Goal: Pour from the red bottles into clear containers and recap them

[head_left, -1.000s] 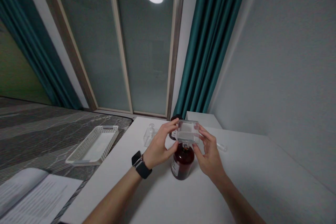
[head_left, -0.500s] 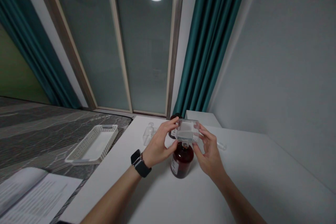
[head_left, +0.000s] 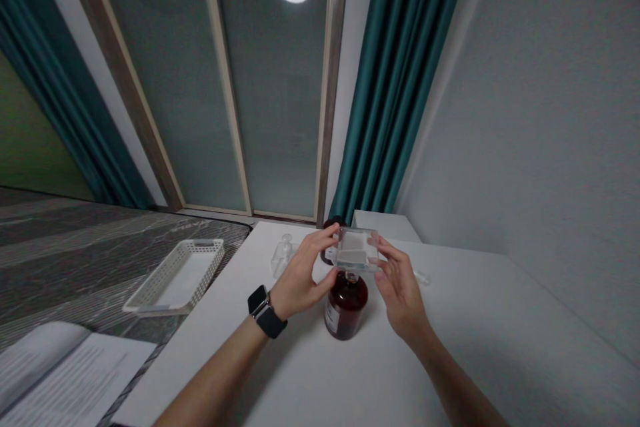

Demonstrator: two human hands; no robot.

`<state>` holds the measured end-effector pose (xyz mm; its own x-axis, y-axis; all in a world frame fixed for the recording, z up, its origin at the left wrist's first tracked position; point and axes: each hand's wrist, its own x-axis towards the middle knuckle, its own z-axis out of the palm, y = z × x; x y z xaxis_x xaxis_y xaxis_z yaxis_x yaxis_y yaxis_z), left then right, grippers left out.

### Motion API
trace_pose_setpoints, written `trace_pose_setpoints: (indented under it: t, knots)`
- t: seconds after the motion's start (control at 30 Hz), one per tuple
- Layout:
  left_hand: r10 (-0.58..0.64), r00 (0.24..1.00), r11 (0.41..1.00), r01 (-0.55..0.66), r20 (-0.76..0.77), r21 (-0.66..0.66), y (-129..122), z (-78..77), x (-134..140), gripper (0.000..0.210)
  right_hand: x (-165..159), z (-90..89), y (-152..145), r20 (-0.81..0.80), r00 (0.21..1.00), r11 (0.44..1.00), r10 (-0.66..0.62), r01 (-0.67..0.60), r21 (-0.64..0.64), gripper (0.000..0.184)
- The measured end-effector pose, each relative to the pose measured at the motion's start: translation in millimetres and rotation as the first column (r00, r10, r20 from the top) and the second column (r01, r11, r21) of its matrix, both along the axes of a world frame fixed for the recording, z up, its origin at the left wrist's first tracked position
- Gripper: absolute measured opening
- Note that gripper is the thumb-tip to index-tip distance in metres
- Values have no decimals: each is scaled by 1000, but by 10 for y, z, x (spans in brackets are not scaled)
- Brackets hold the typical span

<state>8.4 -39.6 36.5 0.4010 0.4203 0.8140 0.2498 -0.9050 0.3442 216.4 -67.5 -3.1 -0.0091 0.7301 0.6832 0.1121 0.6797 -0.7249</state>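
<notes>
Between my two hands is a clear, square-sided container (head_left: 357, 248), held right above the neck of a brown glass bottle (head_left: 347, 310). My left hand (head_left: 305, 273) grips its left side, thumb low and fingers at the upper edge. The fingertips of my right hand (head_left: 400, 283) hold its right side. The brown bottle stands upright and carries a white label. I cannot tell whether container and bottle neck touch. Behind them a second dark bottle (head_left: 329, 255) is partly hidden. Left of my left hand stands a clear glass piece with a rounded knob (head_left: 284, 255).
A small clear object (head_left: 422, 277) lies right of my right hand on the white table (head_left: 480, 320). A white box-like block (head_left: 385, 223) stands at the back. On the left are a white perforated basket (head_left: 187, 310) and an open book (head_left: 95, 373).
My right thumb has moved up from below the container's lower edge to its right side. The container stays above the brown bottle, and my left hand keeps its hold.
</notes>
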Motion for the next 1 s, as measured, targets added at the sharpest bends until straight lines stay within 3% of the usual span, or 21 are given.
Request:
trace_pose_setpoints:
  t: [0.23, 1.0]
  knots:
    - [-45, 999, 999, 45, -14, -25, -27, 10, -39, 46, -9, 12, -18, -26, 1000, 1000, -3, 3, -6, 32]
    - [-20, 1000, 1000, 20, 3, -7, -37, 10, -40, 39, -15, 29, -54, -15, 1000, 1000, 0, 0, 2, 31]
